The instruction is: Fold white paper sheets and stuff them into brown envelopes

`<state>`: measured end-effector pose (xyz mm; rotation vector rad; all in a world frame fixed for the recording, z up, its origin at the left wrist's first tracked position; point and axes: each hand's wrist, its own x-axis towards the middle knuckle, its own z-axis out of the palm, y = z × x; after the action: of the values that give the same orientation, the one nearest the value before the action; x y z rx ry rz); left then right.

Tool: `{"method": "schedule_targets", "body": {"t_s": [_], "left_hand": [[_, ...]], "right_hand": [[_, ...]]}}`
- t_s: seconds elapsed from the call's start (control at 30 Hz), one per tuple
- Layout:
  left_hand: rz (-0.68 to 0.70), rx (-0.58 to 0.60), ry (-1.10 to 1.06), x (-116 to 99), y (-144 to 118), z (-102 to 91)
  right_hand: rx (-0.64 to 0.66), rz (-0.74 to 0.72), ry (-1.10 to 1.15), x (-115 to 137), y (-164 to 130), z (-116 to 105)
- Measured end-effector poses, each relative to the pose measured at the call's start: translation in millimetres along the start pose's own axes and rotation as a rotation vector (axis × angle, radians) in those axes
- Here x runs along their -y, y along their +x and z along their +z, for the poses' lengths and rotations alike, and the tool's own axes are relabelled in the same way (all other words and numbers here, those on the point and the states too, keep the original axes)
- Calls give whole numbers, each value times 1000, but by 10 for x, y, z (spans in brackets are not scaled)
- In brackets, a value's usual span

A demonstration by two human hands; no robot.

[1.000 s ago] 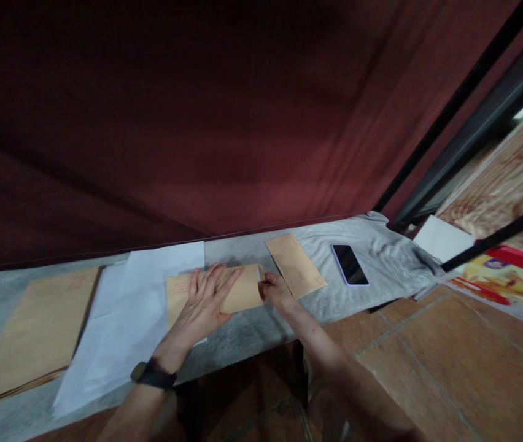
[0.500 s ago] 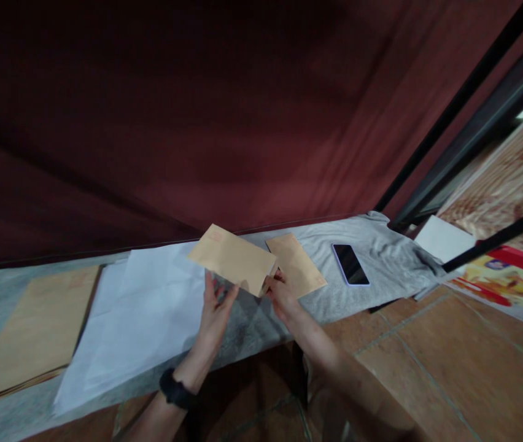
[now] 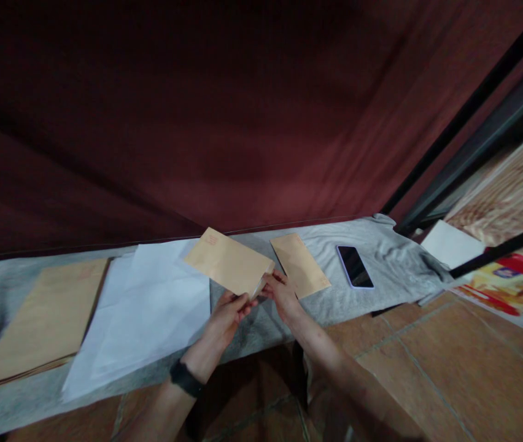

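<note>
Grey cloth (image 3: 381, 245) over a low ledge under a dark red curtain: you hold a tan envelope (image 3: 227, 261) up off it, centre frame.

Your left hand (image 3: 229, 313) pinches the envelope's near edge from below; your right hand (image 3: 280, 293) grips its right corner, fingers closed on it, likely so the end stays reachable. Contents: can't tell. A second envelope (image 3: 299, 264) lies flat just right of centre, a phone (image 3: 355, 266) further right, white paper (image 3: 151, 301) left of centre, and a brown envelope stack (image 3: 35, 325) at lower left.
</note>
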<state>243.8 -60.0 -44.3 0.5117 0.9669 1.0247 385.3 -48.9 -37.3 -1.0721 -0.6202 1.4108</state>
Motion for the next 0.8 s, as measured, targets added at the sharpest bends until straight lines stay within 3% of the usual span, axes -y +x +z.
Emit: {"method": "schedule_targets", "body": {"t_s": [0.1,0.47,0.57,0.7,0.8], "left_hand": [[49,-54,86,-61,0,-12],[30,-70,278,-165,41,-167],[13,-64,347,-182,54,-213],[55,-172,433,-210,33,-222],[42,-148,528,-202,2,-231]], "right_hand": [[5,-12,-44,49,24,-48],[-15,45,-158,197,107,-245],[13,43,-263,136,136,-331],[56,43,-476,-17,172,-464],[72,-92,-700,-75,168,-529]]}}
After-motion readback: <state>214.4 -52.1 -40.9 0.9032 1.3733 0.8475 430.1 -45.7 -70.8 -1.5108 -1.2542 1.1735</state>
